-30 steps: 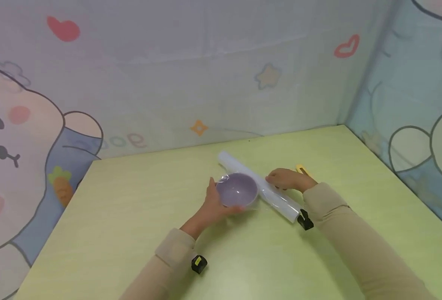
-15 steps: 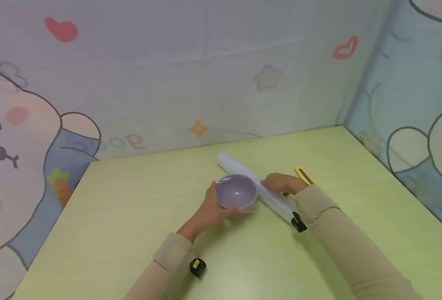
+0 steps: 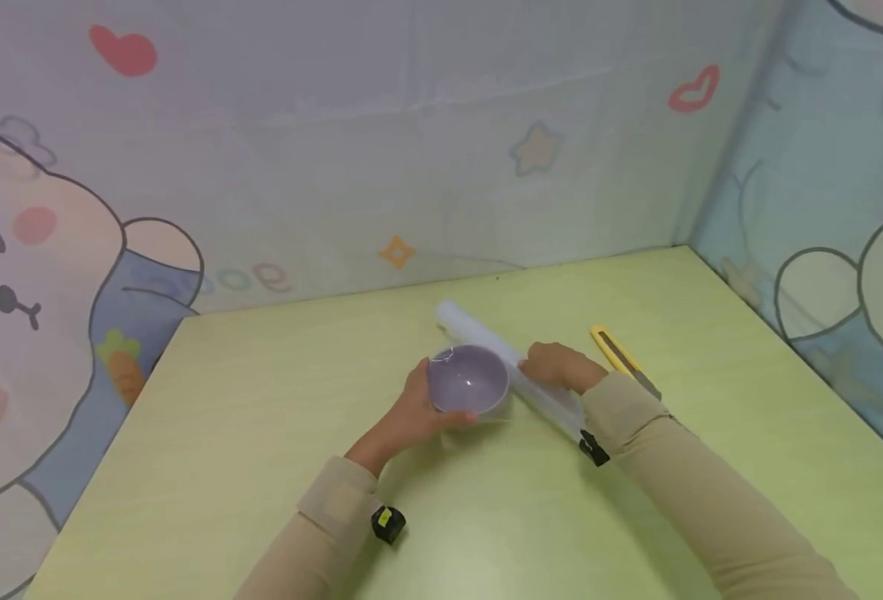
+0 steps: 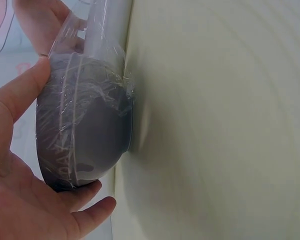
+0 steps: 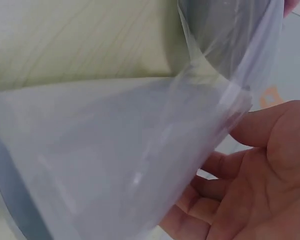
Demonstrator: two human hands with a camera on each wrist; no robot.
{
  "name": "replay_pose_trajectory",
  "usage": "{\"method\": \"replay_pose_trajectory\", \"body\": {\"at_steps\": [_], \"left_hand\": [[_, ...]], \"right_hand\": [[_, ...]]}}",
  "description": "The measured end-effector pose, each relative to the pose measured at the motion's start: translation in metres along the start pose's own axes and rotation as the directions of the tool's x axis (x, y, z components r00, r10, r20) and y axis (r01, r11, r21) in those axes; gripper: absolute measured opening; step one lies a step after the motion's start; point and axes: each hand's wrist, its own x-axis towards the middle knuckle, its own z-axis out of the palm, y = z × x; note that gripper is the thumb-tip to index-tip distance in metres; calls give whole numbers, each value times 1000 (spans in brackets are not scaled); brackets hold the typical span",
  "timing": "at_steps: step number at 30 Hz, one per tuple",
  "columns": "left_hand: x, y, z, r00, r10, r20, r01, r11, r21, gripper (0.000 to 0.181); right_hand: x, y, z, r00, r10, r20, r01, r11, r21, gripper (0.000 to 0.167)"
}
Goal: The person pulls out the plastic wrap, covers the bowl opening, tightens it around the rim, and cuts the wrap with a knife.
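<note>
A small purple bowl [image 3: 468, 382], with clear plastic wrap [image 4: 87, 87] clinging to its rim and side, is in my left hand [image 3: 410, 417]. The thumb lies along the near side of the bowl, and the fingers reach round its left side. Just right of the bowl, a long whitish roll of plastic wrap [image 3: 479, 332] lies diagonally on the table. My right hand [image 3: 561, 367] is over the middle of this roll. In the right wrist view its thumb and curled fingers pinch the wrap along the roll's edge, where a loose sheet stretches toward the bowl.
A yellow utility knife [image 3: 621, 358] lies on the table right of my right hand. The pale green table [image 3: 276, 392] meets a cartoon-printed cloth [image 3: 321, 167] at the back and sides.
My right hand has shifted a little left along the roll toward the bowl, uncovering more of the utility knife. The left hand and bowl have moved slightly left.
</note>
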Motion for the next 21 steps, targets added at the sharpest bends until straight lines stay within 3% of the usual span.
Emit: {"method": "replay_pose_trajectory", "body": {"at_steps": [7,11,16,21], "left_hand": [[3,-6,-1,1000,-23,4,23,1000,-6,97],[5,-9,-4,999,-27,30,27,1000,10,101],[8,-10,-14,992,-82,100,79,996,37,117],[14,-11,-26,978,-109,179,105,994,31,110]], "right_hand": [[-9,-1,2,986,124,-110,-124,992,4,34],[-11,0,3,981,156,-116,-155,988,14,37],[-10,1,3,980,168,-107,-166,986,26,41],[-13,2,3,986,153,-65,-147,986,83,47]]}}
